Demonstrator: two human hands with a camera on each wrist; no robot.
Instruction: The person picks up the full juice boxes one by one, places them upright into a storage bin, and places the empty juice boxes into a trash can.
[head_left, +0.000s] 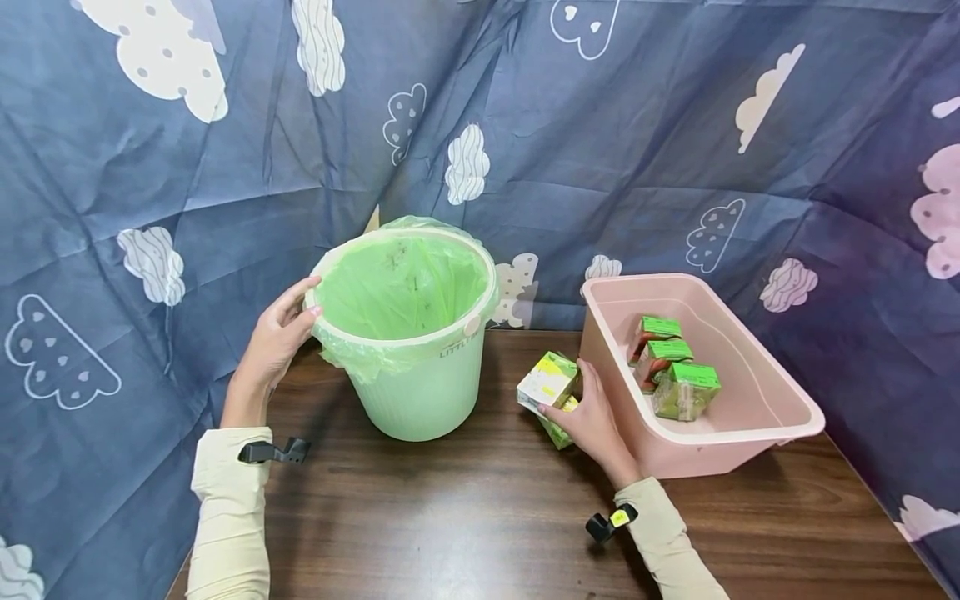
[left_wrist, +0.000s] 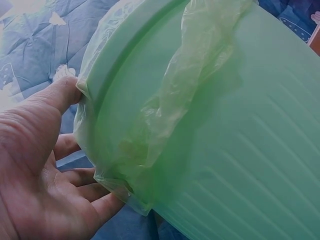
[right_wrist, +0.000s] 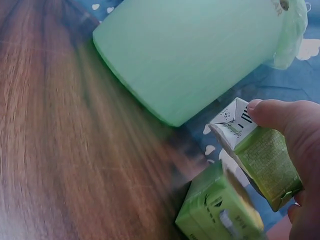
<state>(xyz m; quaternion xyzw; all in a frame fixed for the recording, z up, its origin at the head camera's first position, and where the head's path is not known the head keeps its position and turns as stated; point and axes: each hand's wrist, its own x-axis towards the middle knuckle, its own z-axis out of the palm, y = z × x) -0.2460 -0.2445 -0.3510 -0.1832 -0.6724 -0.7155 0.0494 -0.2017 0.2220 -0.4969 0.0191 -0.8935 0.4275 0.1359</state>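
My left hand (head_left: 279, 333) grips the left rim of a pale green trash bin (head_left: 420, 392), thumb and fingertips against the edge. A thin green bag (head_left: 397, 287) lines the bin and folds over its rim. In the left wrist view, the fingers (left_wrist: 107, 206) lie partly behind the bag's overhang. My right hand (head_left: 592, 421) pinches a white, green and yellow drink carton (head_left: 546, 382) between thumb and fingers, to the right of the bin. The carton is tilted in the right wrist view. Below it, a second green drink carton (right_wrist: 215, 205) stands on the table.
A pink plastic tub (head_left: 720, 458) stands to the right, close to my right hand, with three green-topped drink cartons (head_left: 686, 392) inside. The brown wooden table (head_left: 450, 517) runs back to a blue cloud-patterned cloth (head_left: 570, 167).
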